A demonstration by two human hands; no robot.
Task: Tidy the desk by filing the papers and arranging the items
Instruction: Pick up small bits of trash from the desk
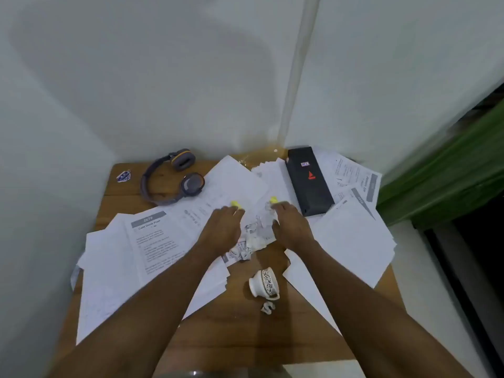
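Loose printed papers point(152, 252) lie scattered across a wooden tabletop point(240, 331) set into a white-walled corner, covering most of its centre, left and right. At mid-frame a crumpled paper wad point(249, 241) sits between two bare hands. The left hand point(221, 230) rests palm down on the sheets, a yellow object point(236, 204) showing at its fingertips; whether the fingers close on it cannot be told. The right hand point(290, 223) is curled at the wad's upper right edge, a second yellow piece point(273, 199) at its fingertips, its hold likewise unclear. Below the hands, a patterned white cup point(264, 283) lies tipped on its side, a small paper scrap point(267, 307) just beneath it. Grey headphones point(171, 178) sit toward the upper left, near a small badge point(123, 176). A black box point(309, 181) lies on papers at upper right.
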